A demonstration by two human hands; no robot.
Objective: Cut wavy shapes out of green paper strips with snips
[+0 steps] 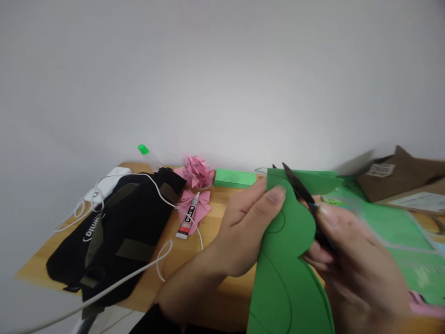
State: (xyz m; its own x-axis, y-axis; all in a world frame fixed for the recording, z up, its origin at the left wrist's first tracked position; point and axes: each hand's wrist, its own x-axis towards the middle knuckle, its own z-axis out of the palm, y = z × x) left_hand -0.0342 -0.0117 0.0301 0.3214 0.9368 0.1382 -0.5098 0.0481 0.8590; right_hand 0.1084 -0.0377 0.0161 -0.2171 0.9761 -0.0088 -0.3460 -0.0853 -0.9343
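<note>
Green paper [285, 287] sat pinched in your left hand [243, 227]; your right hand [358, 273] gripped scissors [295, 183] over a wooden table [184, 260], white wall [222, 69] behind.

Wooden counter [212, 250]. Left end: black bag [114, 232], with a white cable [162, 262] trailing over it and onto the surface beside it. Centre rear: pink paper pieces [199, 172], glue tube [188, 218], green block [235, 178]. Right end: brown cardboard box [399, 181], light green sheets [392, 225].
</note>
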